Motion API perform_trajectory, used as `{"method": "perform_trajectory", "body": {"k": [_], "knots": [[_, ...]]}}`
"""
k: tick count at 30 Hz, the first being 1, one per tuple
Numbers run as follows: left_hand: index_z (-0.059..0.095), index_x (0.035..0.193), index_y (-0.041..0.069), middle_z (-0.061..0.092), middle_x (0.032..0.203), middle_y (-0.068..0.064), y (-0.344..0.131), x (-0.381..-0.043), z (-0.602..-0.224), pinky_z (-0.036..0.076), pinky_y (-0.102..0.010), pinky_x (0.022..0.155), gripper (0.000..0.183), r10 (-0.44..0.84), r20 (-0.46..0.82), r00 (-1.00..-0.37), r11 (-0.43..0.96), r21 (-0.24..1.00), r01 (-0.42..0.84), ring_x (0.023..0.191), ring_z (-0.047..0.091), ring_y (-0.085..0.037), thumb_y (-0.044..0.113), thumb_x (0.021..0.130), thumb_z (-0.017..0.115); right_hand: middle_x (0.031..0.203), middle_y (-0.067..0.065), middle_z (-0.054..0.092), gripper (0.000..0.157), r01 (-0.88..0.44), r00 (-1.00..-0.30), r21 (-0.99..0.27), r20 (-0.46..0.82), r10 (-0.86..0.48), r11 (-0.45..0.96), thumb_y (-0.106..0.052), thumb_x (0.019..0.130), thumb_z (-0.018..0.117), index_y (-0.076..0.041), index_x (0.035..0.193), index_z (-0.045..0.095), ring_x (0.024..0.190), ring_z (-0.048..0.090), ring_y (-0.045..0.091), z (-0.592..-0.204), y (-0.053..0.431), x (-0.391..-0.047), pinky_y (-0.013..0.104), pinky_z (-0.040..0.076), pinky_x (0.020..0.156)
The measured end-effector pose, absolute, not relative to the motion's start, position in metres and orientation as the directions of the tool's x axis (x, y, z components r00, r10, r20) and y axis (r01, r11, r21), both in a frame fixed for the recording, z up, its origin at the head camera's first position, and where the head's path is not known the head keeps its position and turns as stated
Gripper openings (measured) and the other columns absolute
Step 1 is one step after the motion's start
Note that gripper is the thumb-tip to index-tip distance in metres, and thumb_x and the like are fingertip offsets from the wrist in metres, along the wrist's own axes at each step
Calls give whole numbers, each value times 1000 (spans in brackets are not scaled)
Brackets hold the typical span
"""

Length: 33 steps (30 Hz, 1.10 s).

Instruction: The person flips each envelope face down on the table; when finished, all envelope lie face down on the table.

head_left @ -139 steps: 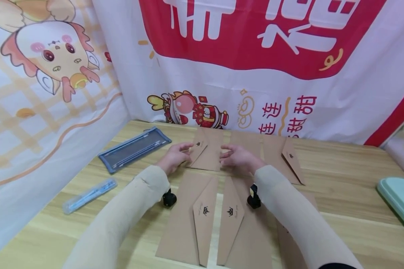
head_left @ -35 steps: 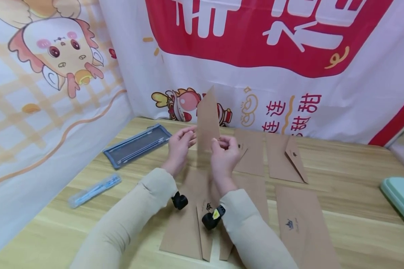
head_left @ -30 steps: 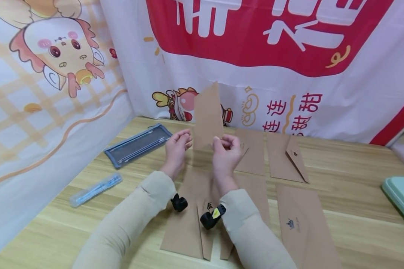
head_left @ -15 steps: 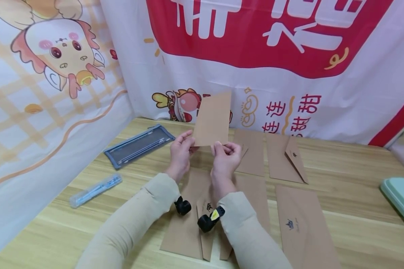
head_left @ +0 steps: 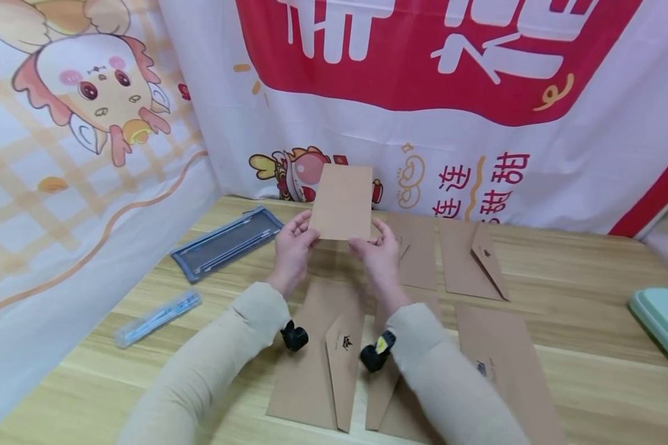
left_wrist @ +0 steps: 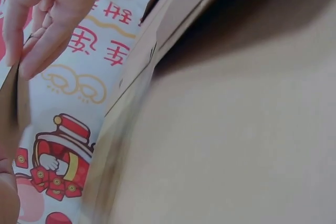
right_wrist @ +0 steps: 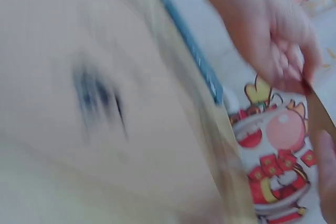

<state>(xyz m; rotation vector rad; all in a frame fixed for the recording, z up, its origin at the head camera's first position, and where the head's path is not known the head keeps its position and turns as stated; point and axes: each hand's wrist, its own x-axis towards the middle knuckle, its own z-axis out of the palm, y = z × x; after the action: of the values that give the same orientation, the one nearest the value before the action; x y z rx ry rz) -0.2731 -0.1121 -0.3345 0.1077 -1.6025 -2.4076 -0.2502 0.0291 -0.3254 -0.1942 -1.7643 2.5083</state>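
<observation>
In the head view, a plain brown paper envelope (head_left: pixel 342 201) is held up above the table near the back cloth. My left hand (head_left: pixel 293 247) pinches its lower left corner, and my right hand (head_left: pixel 381 250) pinches its lower right corner. Both wrist views catch it nearly edge-on: the envelope (left_wrist: pixel 20 106) between the two hands at the left, and the envelope (right_wrist: pixel 320 111) at the right edge. Below my forearms lie more brown envelopes with printed flaps, one envelope (head_left: pixel 306 358) at the left and another envelope (head_left: pixel 506 352) partly under the right sleeve.
Behind the hands lie two more envelopes, a middle envelope (head_left: pixel 423 259) and a right envelope (head_left: pixel 467 259). A mesh pencil pouch (head_left: pixel 228 244) and a clear blue pen case (head_left: pixel 158 318) are at the left. A mint-green case (head_left: pixel 665 321) sits at the right edge. Printed cloth (head_left: pixel 312 117) hangs behind.
The envelope at the back left has been picked up from the table. In the last half second it has tipped and squared toward me, and my right hand has moved to its right corner.
</observation>
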Motion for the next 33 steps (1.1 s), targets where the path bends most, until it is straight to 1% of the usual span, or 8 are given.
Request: {"method": "perform_trajectory", "body": {"k": [3, 5, 10, 14, 18, 22, 26, 33], "knots": [[49, 130, 0, 57, 89, -2, -118, -275, -331, 51, -16, 68, 55, -155, 61, -986, -303, 947, 106, 74, 55, -8, -16, 77, 51, 75, 6, 58, 92, 126, -990, -976, -113, -85, -175, 8, 81, 62, -16, 150, 7, 65, 65, 10, -318, 48, -261, 35, 52, 86], [44, 135, 2, 58, 103, -7, -122, -275, -330, 51, -17, 75, 60, -70, 36, -997, -219, 974, 50, 83, 56, -10, -15, 78, 52, 78, 10, 65, 95, 166, -970, -984, -150, -191, -70, 6, 83, 61, -18, 149, -3, 68, 66, 13, -315, 58, -268, 36, 52, 87], [33, 142, 5, 47, 134, -16, -131, -276, -334, 45, -28, 98, 68, 107, -40, -993, 10, 999, -39, 114, 53, -23, -10, 80, 58, 99, 24, 63, 91, 188, -927, -971, -225, -301, 147, 3, 86, 59, -15, 149, -3, 76, 66, 21, -314, 75, -279, 43, 49, 91], [33, 142, 2, 42, 140, -19, -134, -278, -344, 38, -34, 104, 66, 146, -56, -988, 127, 991, -37, 126, 43, -29, -4, 82, 61, 121, 30, 52, 89, 251, -893, -951, -299, -335, 179, 2, 86, 58, -12, 149, -4, 77, 63, 22, -321, 78, -282, 35, 54, 83], [32, 142, 2, 39, 142, -20, -134, -281, -355, 38, -35, 104, 66, 146, -91, -985, 215, 975, -58, 127, 41, -31, -2, 83, 61, 129, 28, 47, 90, 306, -872, -936, -348, -343, 172, 4, 86, 57, -11, 149, -6, 81, 62, 23, -331, 77, -285, 28, 55, 76], [32, 142, 2, 42, 139, -21, -132, -279, -360, 42, -35, 101, 66, 139, -138, -981, 240, 965, -102, 124, 45, -31, -6, 82, 59, 122, 26, 52, 89, 331, -857, -919, -387, -340, 213, 3, 87, 57, -10, 149, -6, 77, 62, 22, -342, 77, -285, 31, 56, 76], [33, 142, 2, 49, 131, -22, -134, -277, -362, 46, -34, 96, 67, 138, -169, -976, 236, 963, -133, 114, 53, -30, -9, 80, 58, 99, 21, 61, 89, 350, -847, -908, -412, -336, 233, 3, 87, 58, -8, 148, -5, 68, 62, 19, -351, 77, -286, 30, 57, 72], [36, 140, 0, 51, 126, -22, -141, -279, -363, 47, -33, 93, 65, 107, -188, -976, 280, 948, -152, 107, 53, -26, -8, 80, 59, 75, 12, 61, 91, 328, -854, -913, -397, -336, 245, 3, 84, 61, -7, 148, -3, 62, 61, 18, -357, 74, -291, 29, 57, 65]]}}
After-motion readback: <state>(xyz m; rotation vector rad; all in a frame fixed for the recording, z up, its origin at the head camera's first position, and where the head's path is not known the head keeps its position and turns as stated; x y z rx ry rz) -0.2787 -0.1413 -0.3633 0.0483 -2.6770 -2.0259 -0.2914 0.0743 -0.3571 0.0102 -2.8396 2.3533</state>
